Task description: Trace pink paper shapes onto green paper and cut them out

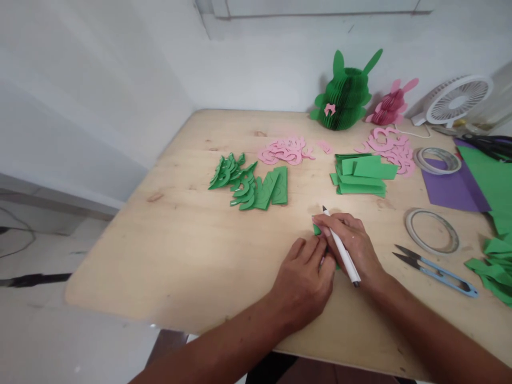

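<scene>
Our right hand (354, 242) has its grip closed around a white pen (341, 246), pinched between thumb and fingers, with the dark tip pointing away from us and the barrel slanting back over the knuckles. The index finger of that hand presses down on a small green paper piece (317, 229) lying on the bench (180, 256). Our left hand (303, 282) rests just beside the right one, fingers curled together and laid on the near part of the same piece; most of the paper is hidden under both hands, so we cannot tell its shape, and the left grip seems to press rather than pinch.

Further back on the bench lie a fanned heap of green cut shapes (248, 184), a stack of folded green paper (362, 175) and two scatterings of pink cut-outs (285, 150), the second (390, 146) to the right. Against the wall stand a green paper rabbit (346, 96) and a smaller pink paper rabbit (392, 106), with a white fan (456, 98) beside them.

To the right of our hands, apart from them, lie a roll of tape (432, 230) and blue-handled thread snips (436, 269). A second tape roll (438, 160) sits partly on a purple sheet (454, 189), and more green paper (494, 234) runs along the right edge of the bench.
</scene>
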A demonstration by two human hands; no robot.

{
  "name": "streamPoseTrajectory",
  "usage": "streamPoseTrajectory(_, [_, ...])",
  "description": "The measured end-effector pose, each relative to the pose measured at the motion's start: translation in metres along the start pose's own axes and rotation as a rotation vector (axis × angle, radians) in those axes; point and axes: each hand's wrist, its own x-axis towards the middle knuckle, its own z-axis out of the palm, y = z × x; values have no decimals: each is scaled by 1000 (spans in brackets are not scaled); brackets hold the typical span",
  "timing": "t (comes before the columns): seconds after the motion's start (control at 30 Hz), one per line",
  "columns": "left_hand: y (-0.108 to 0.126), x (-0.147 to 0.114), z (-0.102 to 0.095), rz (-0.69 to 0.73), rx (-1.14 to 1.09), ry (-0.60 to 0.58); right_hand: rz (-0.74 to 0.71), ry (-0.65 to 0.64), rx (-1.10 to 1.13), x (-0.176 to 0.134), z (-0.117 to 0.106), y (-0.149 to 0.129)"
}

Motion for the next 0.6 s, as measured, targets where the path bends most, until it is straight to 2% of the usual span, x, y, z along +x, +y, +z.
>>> streamPoseTrajectory(0.27, [0,0,0,4,26,35,49,48,55,0,-4,-1])
streamPoseTrajectory(0.6, [0,1,-1,4,31,37,70,2,27,2,-7,-5])
